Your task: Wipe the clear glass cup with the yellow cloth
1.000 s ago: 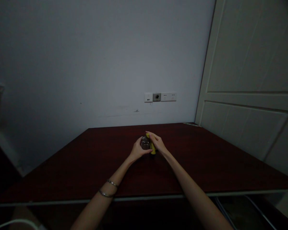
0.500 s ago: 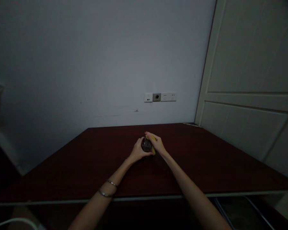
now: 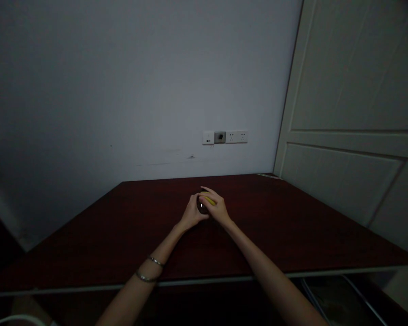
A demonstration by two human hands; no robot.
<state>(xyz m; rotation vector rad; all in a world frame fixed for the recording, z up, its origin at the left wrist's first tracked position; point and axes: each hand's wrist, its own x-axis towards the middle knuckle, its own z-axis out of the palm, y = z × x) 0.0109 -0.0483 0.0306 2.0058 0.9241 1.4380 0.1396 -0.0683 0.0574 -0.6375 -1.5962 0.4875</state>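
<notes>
Over the middle of the dark red table (image 3: 149, 231), my two hands meet around a dark, glossy round object (image 3: 201, 208) whose exact kind I cannot make out. Its left side is wrapped by the fingers and thumb of my left hand (image 3: 191, 214). From the right, my right hand (image 3: 220, 211) presses a yellow cloth-like piece (image 3: 209, 200) against the object, with its fingers reaching over the top. Much of the yellow piece is hidden under that hand. Two metal bangles (image 3: 149, 268) circle my left forearm.
Behind the table rises a pale wall (image 3: 156, 90) with a row of sockets (image 3: 236, 137). A white panelled door (image 3: 347, 108) stands along the right side. At the lower left a white curved cable (image 3: 18, 318) shows below the table's front edge.
My right hand has shifted left and over the round object, covering more of it and of the yellow piece. My left hand keeps its hold. The whole view has moved slightly.
</notes>
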